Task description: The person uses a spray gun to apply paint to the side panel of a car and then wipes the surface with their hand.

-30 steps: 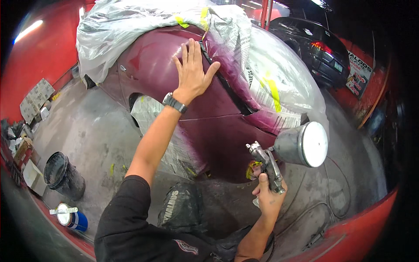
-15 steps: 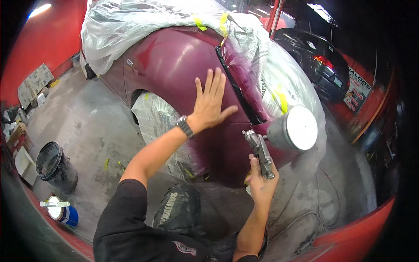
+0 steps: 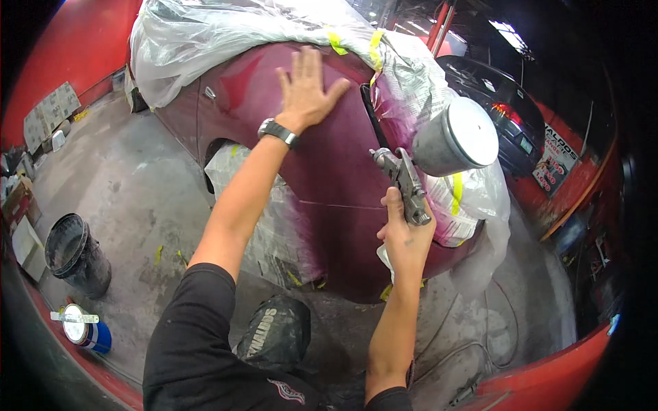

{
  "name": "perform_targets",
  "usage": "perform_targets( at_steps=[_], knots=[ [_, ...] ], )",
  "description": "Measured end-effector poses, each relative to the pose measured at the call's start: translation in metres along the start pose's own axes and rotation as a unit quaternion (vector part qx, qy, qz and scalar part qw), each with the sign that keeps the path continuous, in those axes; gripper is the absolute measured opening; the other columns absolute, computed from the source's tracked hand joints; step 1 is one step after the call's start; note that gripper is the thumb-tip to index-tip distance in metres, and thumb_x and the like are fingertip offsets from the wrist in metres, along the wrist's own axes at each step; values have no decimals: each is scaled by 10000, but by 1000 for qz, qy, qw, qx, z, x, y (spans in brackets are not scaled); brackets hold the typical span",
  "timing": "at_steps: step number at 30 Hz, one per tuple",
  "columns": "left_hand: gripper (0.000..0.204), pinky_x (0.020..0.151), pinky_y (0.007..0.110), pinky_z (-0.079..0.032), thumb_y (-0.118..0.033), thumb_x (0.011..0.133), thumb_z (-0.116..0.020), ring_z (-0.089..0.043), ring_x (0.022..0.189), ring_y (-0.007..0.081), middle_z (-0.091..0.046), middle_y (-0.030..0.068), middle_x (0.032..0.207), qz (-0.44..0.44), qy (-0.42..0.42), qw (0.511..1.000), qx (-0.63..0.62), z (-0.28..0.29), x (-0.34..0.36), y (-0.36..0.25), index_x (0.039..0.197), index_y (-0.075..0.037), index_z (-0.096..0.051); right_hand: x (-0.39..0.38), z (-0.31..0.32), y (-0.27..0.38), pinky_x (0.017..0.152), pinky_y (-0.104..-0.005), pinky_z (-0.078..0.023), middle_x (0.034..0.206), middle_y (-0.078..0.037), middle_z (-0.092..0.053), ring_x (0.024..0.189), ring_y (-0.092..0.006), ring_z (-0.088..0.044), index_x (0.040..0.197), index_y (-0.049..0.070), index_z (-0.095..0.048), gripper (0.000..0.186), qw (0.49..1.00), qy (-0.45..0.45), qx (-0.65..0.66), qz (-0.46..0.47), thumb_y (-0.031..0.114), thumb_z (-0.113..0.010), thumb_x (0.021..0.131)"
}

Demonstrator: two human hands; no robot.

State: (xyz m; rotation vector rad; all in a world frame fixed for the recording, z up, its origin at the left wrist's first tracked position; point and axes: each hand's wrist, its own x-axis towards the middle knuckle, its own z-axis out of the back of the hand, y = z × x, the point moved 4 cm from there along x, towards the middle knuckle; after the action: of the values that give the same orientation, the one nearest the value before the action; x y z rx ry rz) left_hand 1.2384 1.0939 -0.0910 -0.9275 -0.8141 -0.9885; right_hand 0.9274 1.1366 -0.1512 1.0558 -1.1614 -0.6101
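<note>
My left hand (image 3: 306,96), with a watch at the wrist, is spread palm-down at the upper part of a maroon car's rear panel (image 3: 329,168). Whether the palm touches the paint or hovers just over it I cannot tell. In my right hand (image 3: 408,236) is a metal paint spray gun (image 3: 403,181), gripped by its handle. A grey cup with a white lid (image 3: 471,133) sits tilted on the gun, in front of the masked rear window area. Clear plastic sheeting (image 3: 199,48) with yellow tape covers the car's upper body. Masking paper (image 3: 253,212) covers the wheel.
A black bucket (image 3: 75,253) and a blue can (image 3: 92,332) with a flat stick across its top stand on the floor at left. A hose (image 3: 473,346) curls over the floor at right. Behind stands a dark car (image 3: 504,103).
My left hand has moved up and to the left over the panel, fingers still spread. My right hand has raised the spray gun. The view has shifted slightly.
</note>
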Motion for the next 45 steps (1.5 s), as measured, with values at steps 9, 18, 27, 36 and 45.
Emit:
perform_targets(
  at_steps=[9,18,27,36,45],
  knots=[
    [911,1158,644,-151,-489,877,-564,-176,1470,513,-233,356,1553,-160,-28,987,-11,4,-89,-83,1480,129,-270,-5,4,-15,424,-238,-360,650,25,-530,450,-63,-466,979,32,-633,281,1000,21,-20,-10,300,-713,946],
    [894,1180,608,-166,-605,855,-596,-208,1500,370,-264,133,1622,-207,83,975,-25,7,-162,-38,1526,-71,-346,-31,14,-35,435,-221,-366,664,8,-568,458,-60,-484,1008,6,-646,224,992,60,-103,-43,212,-705,941],
    [1031,1205,578,-63,-638,893,-568,-83,1523,420,-141,276,1624,24,-49,997,-48,9,-135,53,1551,53,-178,-81,98,-55,466,-221,-425,803,-61,-681,490,-69,-546,996,-25,-640,240,993,55,-98,31,199,-700,934],
    [1085,1215,554,-62,-671,943,-438,-30,1516,451,-23,357,1605,382,-121,903,-152,0,-110,100,1505,178,-63,-137,151,-97,477,-223,-444,867,-79,-713,503,-82,-571,995,-28,-648,472,991,85,-102,-19,437,-689,929],
    [994,1196,600,-18,-625,998,-344,5,1518,447,4,339,1614,381,-136,899,-168,-29,-184,27,1510,170,-37,-128,138,-109,492,-219,-461,859,-67,-724,535,-67,-576,1088,-22,-669,412,993,80,-48,-73,329,-761,893]
  ],
)
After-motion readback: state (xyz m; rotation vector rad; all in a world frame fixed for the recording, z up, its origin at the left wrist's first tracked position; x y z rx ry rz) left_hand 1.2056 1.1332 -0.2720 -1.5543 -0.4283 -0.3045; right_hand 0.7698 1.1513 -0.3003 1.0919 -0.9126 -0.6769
